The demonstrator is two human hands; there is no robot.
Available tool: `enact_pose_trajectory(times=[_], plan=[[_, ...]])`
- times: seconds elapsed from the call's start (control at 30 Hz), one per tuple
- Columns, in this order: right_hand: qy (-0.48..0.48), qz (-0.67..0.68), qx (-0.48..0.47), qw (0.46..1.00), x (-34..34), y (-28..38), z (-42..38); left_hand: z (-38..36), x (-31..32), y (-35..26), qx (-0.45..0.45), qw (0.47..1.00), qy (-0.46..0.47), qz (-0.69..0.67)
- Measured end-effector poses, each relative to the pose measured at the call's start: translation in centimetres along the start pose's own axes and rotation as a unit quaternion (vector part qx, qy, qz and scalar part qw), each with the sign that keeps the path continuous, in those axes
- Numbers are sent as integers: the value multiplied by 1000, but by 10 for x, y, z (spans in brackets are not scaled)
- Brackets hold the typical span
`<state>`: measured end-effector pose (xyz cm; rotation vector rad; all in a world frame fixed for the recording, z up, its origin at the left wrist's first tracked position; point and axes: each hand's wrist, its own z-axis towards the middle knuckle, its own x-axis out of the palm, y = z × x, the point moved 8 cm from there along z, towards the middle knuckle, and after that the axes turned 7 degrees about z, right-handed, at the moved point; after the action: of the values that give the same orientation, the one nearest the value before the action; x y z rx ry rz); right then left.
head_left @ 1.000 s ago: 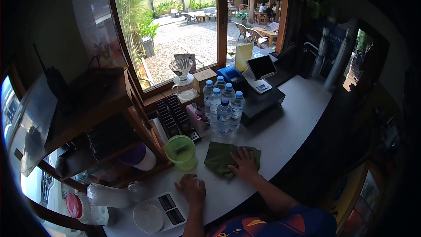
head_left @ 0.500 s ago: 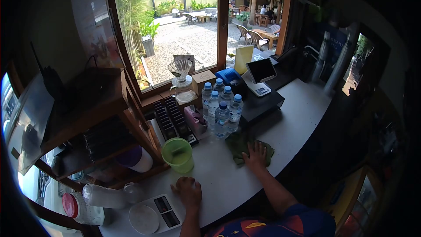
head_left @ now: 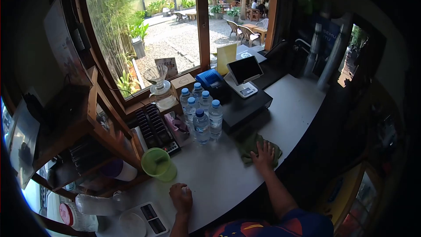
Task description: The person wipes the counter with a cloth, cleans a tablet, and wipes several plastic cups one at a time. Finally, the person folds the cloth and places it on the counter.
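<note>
My right hand point(head_left: 263, 157) lies flat with fingers spread on a crumpled dark green cloth point(head_left: 275, 151), pressing it against the white counter point(head_left: 219, 171) near its curved front edge. Closer to me, my left hand point(head_left: 180, 198) rests on the counter as a closed fist. A small pale spot shows by its fingers, but I cannot make out what, if anything, is inside. Just beyond that fist stands a light green plastic tub point(head_left: 164, 173). A white scale point(head_left: 151, 219) with a round plate sits to its left.
Several water bottles point(head_left: 201, 125) stand grouped at mid-counter. Behind them are a glass coffee dripper point(head_left: 161, 92), a blue device point(head_left: 209, 79) and a tablet stand point(head_left: 245, 72) on a black box point(head_left: 250, 109). A wooden shelf point(head_left: 94, 105) and clear jars point(head_left: 96, 204) occupy the left.
The view has shifted, so the counter items appear further left. My right hand and the green cloth have slid right along the counter, away from the bottles. My left fist stays near the tub.
</note>
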<state>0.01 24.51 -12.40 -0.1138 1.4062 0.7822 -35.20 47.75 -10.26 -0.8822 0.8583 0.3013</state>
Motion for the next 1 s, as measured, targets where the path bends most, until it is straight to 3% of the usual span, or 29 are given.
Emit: enact_pose_trajectory(times=[0.07,0.1,0.2,0.3,0.43,0.47,0.53,0.6,0.63,0.87,1.0], plan=[[9,-28,-34,999,-3,7,-6,6,29,-44,28,998,37,-46],[68,-38,-96,992,6,11,-14,9,47,-69,46,995,52,-65],[134,46,-201,969,-5,6,-38,18,111,-136,68,985,109,-116],[65,29,-75,995,-32,-83,-5,27,168,-195,66,981,122,-136],[-38,50,67,996,-59,-199,42,45,219,-259,70,988,122,-61],[-24,43,52,997,-55,-208,47,51,227,-270,56,992,110,-34],[107,-23,-30,994,-44,-206,48,62,241,-278,25,995,96,-4],[116,20,-137,984,-53,-205,39,63,244,-282,12,995,92,44],[122,35,-146,981,-60,-214,41,60,239,-289,25,996,66,50],[29,20,87,996,-81,-342,151,60,237,-296,26,997,53,50],[-6,-7,78,997,-73,-363,198,63,237,-296,-14,997,53,59]])
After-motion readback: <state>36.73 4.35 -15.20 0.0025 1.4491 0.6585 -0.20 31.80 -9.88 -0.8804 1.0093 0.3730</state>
